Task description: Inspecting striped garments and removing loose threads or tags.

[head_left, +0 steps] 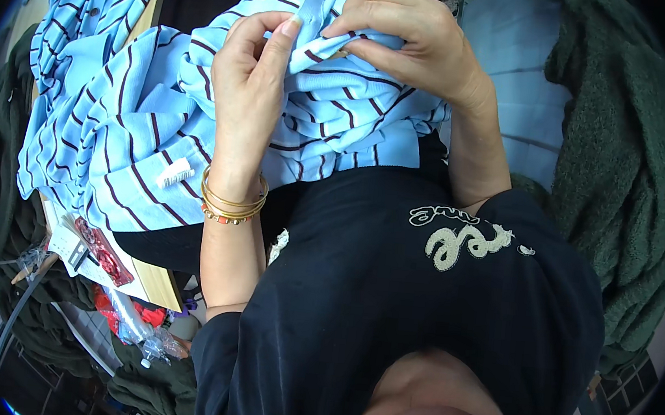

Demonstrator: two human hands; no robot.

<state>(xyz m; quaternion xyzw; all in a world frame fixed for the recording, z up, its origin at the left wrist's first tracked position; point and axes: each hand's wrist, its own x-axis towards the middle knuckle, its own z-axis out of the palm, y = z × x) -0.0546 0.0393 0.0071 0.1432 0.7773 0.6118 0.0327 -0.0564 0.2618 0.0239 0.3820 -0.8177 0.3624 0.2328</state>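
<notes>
A light blue knit garment (138, 127) with dark stripes lies bunched across my lap and spreads to the left. My left hand (250, 82) is closed on a fold of it, thumb pressed against the finger. Just to the right, my right hand (418, 45) pinches the same folded edge between thumb and fingertips. A plain blue band (311, 12) of the garment runs up between the two hands. Dark buttons (95, 11) line a front strip at the upper left. On the left part lies a small white printed label (175, 173).
Dark green knit fabric (620, 169) hangs along the right, with more green fabric (6, 139) at the left. By a pale wooden edge (158, 287) at the lower left are a red patterned packet (103, 253), papers and clear plastic wrapping (133, 320).
</notes>
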